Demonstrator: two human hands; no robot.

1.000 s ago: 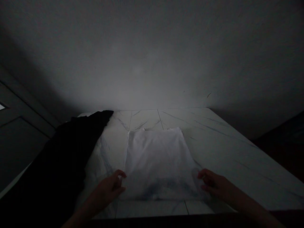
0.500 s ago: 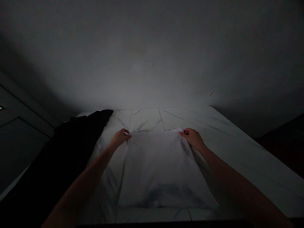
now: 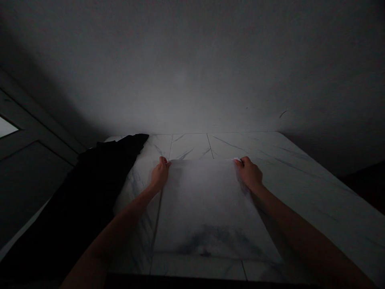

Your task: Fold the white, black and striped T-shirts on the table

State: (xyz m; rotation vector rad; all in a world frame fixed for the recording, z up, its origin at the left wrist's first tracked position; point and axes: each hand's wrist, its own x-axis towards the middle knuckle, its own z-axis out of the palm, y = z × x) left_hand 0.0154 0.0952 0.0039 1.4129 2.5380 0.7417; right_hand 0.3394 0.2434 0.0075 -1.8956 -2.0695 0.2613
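A thin white cloth [image 3: 204,200], roughly rectangular, is spread over the marbled white table [image 3: 300,192] in front of me. Its far edge is pulled straight between my two hands. At the far left corner, my left hand [image 3: 160,173] is closed with the corner pinched between thumb and fingers. My right hand [image 3: 250,172] is likewise closed on the far right corner, where a bit of fabric pokes out from the fingertips. Grey shading shows across the cloth's near part. Dim light hides the finer detail of the fabric.
A heap of black fabric [image 3: 90,192] lies along the table's left side. Behind the table stands a plain grey wall [image 3: 186,80]. A panelled door [image 3: 36,132] is at the far left, and the table's right edge slopes down into shadow.
Both hands have tightened their pinch on the cloth's far corners, and the far edge now looks straighter and smoother. The camera view has shifted slightly.
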